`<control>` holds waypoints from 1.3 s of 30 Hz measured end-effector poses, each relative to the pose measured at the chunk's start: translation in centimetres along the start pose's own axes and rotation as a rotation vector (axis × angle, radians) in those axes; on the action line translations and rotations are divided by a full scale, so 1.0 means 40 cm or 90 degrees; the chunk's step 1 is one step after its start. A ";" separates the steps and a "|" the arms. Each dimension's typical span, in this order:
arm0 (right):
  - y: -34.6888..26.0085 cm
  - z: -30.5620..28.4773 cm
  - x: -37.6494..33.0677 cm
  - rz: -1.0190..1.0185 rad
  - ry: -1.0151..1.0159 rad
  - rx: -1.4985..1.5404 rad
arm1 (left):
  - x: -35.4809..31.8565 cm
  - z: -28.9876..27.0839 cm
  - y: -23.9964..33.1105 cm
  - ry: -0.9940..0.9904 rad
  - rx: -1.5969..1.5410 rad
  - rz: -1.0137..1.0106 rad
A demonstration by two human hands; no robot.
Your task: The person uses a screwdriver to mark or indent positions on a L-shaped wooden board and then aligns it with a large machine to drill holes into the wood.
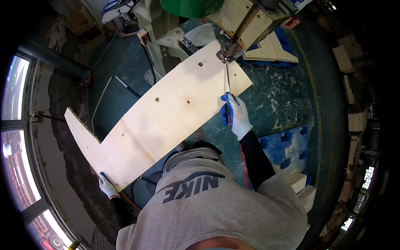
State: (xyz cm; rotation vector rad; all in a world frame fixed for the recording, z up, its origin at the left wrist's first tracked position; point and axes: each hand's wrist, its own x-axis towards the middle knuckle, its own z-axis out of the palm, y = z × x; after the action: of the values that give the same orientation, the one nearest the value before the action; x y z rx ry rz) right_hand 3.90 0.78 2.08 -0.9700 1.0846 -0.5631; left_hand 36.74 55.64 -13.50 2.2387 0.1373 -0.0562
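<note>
A worker in white-and-blue gloves stands over a pale wooden panel (166, 121), which stretches out before the body with its far end beneath the head of a cream machine (233, 14). The right hand (239, 114), over the panel's right-hand edge, is closed around the dark handle of a slender-shafted tool (228, 80), whose tip meets a small metal fitting (224, 58) above the panel's far end. The left hand (107, 186) touches the panel's near left edge; how firmly its partly hidden fingers close cannot be told. Right of the panel lie a blue pallet (287, 146) and, farther off, cut wooden pieces (271, 48).
</note>
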 end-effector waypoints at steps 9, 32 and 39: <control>-0.015 0.046 0.003 -0.055 0.006 -0.047 | 0.013 0.008 -0.060 -0.015 0.010 -0.023; 0.032 -0.085 0.175 -0.235 0.281 0.218 | -0.004 -0.041 0.052 0.008 0.001 0.011; 0.173 0.036 0.031 -0.145 0.247 0.325 | 0.042 -0.364 0.148 0.133 0.090 0.064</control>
State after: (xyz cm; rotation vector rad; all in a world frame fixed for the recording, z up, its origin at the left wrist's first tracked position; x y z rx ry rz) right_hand 5.26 3.74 -4.31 -0.5451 1.0964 -1.1873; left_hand 39.00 63.50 0.02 2.3852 0.1378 0.2299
